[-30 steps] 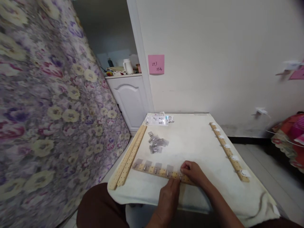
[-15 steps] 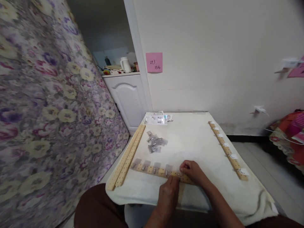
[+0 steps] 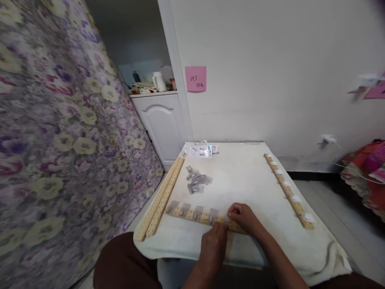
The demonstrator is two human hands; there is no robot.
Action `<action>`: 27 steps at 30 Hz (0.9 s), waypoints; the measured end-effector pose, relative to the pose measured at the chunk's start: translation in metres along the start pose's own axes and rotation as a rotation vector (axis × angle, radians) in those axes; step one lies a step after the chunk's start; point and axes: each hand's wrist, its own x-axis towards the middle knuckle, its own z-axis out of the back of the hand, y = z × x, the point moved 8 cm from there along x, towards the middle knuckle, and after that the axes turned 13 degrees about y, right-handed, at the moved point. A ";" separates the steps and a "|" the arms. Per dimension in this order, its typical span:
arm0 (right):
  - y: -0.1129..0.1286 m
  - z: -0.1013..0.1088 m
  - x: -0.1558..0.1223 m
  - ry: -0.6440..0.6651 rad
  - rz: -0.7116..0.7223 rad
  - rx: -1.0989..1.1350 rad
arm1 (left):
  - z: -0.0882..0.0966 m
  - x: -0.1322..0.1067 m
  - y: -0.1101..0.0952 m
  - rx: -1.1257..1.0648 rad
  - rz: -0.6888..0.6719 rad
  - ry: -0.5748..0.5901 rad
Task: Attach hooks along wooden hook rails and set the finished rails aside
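Observation:
A light wooden strip with holes lies across the near part of the table. Several small clear plastic bags, each with a small silvery metal piece inside, rest on it in a row. At its right half, my left hand is closed at the strip's near edge, fingertips pinched at another small clear bag with a shiny piece. My right hand pinches the far side of the same bag, thumb and forefinger together. Fingers partly hide this bag, and the right forearm covers the strip's right end.
A pile of small bags lies beyond the strip. Two wooden strips run along the table's left edge. Another strip bearing white cards lies at the right. Flat printed packaging is at the back left, near the wall.
Both hands stay at almost the same place on the strip. The fingertips shift only very slightly around the small bag.

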 end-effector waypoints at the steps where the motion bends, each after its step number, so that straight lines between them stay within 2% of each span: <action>1: 0.001 0.000 0.000 0.003 0.000 -0.013 | 0.000 0.000 0.000 0.007 0.000 -0.003; 5: 0.004 0.000 -0.002 0.030 0.022 -0.041 | 0.001 0.000 -0.001 0.035 -0.001 -0.007; 10: -0.004 -0.002 0.000 0.041 -0.008 -0.060 | 0.004 -0.001 -0.002 0.031 -0.008 -0.014; 15: -0.011 -0.005 0.004 0.049 -0.022 -0.035 | 0.003 -0.001 -0.002 0.058 -0.003 0.012; 22: -0.016 -0.005 0.005 0.033 -0.041 0.006 | 0.001 -0.001 0.000 0.083 -0.006 -0.007; 27: -0.017 -0.008 0.006 0.065 -0.010 0.032 | 0.001 0.000 0.001 0.055 -0.012 0.009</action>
